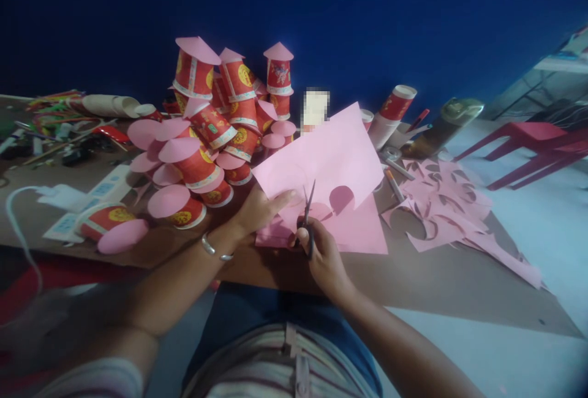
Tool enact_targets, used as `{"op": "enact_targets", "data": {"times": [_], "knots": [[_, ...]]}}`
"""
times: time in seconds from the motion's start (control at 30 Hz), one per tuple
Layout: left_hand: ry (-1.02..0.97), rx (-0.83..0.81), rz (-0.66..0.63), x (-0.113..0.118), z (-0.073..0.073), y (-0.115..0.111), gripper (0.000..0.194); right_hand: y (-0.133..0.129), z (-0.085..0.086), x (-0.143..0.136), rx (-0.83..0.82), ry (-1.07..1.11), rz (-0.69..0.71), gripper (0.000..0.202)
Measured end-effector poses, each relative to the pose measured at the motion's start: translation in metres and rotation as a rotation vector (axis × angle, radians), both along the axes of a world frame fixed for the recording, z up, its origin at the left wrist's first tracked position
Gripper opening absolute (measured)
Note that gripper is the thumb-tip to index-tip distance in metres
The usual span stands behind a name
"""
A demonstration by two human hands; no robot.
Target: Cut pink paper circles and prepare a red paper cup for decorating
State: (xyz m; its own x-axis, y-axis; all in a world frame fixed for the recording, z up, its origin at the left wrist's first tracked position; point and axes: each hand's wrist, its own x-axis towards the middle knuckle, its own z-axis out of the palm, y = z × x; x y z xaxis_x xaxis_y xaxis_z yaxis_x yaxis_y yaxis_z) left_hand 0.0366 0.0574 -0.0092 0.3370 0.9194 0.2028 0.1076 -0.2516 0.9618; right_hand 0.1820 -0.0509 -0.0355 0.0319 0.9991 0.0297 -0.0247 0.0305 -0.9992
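My left hand (pixel 261 207) grips the lower left edge of a pink paper sheet (pixel 340 141), thumb on top, holding it tilted above the table. A faint round outline shows near that thumb, and a rounded cut-out notches the sheet's lower edge. In my right hand (pixel 321 251) is a pair of scissors (pixel 307 214), fingers through the dark handles. The blades point up and stand slightly apart at the sheet's lower edge. Beneath lies more pink paper (pixel 362 226) on the table. A silver bangle (pixel 215 250) circles my left wrist.
Red paper cups with pink cone tops (pixel 188 159) are heaped on the left. A power strip (pixel 105 193) and cable lie beside them. Pink paper scraps (pixel 450 202) cover the table's right side, near stacked cups (pixel 392 116) and a bottle (pixel 443 125). A red stool (pixel 528 141) stands beyond.
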Motion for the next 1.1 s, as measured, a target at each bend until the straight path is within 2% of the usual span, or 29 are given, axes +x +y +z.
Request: {"op": "enact_targets", "data": {"times": [0.23, 0.6, 0.8, 1.1], "knots": [[-0.021, -0.004, 0.000, -0.0006, -0.0003, -0.0012, 0.060, -0.0009, -0.0035, -0.0023, -0.020, 0.038, -0.011, 0.046], [-0.019, -0.019, 0.020, -0.0028, 0.0004, -0.0002, 0.054, -0.0025, 0.0030, 0.0000, -0.040, 0.050, 0.003, 0.041], [-0.016, -0.005, 0.012, -0.0033, -0.0002, -0.0003, 0.049, -0.0047, 0.0037, 0.0023, -0.065, 0.031, -0.005, 0.044], [-0.024, -0.041, 0.014, -0.0035, -0.0027, 0.0012, 0.052, -0.0065, 0.0034, 0.0009, -0.048, 0.020, -0.024, 0.044]]}}
